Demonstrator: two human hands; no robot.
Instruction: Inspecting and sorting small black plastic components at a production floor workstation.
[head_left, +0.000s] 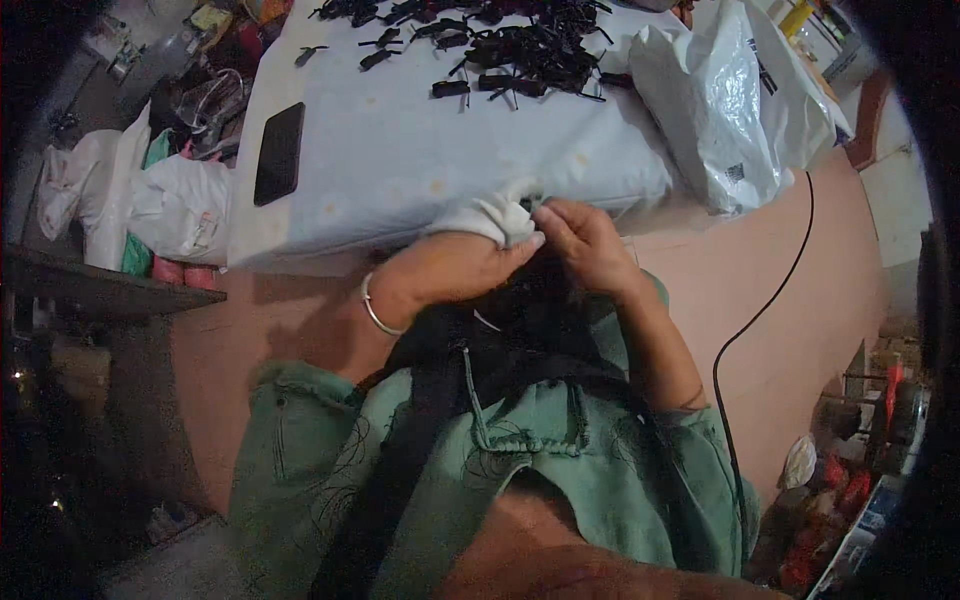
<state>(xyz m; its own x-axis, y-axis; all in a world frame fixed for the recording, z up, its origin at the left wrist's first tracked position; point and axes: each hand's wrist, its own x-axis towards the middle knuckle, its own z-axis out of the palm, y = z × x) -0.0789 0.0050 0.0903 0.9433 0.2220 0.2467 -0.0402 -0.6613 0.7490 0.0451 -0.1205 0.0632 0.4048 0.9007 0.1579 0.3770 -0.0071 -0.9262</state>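
Both hands meet in front of my body, just over the near edge of a bed-like surface (370,150) with a white, pale-flowered cover. My left hand (455,265), with a light bangle at its wrist, is closed with a white cloth (482,220) bunched about its fingers; it could be a glove. My right hand (597,250) pinches at a small dark piece (533,204) beside the cloth, its fingertips nearly touching the left thumb. What the piece is, I cannot make out. Farther back lies a heap of small black parts (530,55) with thin strands.
A black phone (280,153) lies at the left of the cover. A white plastic bag (710,110) stands at the right edge, and a black cable (760,310) runs down beside me. White bags (180,205) sit on a dark shelf (110,285) at left. Clutter lines the lower right.
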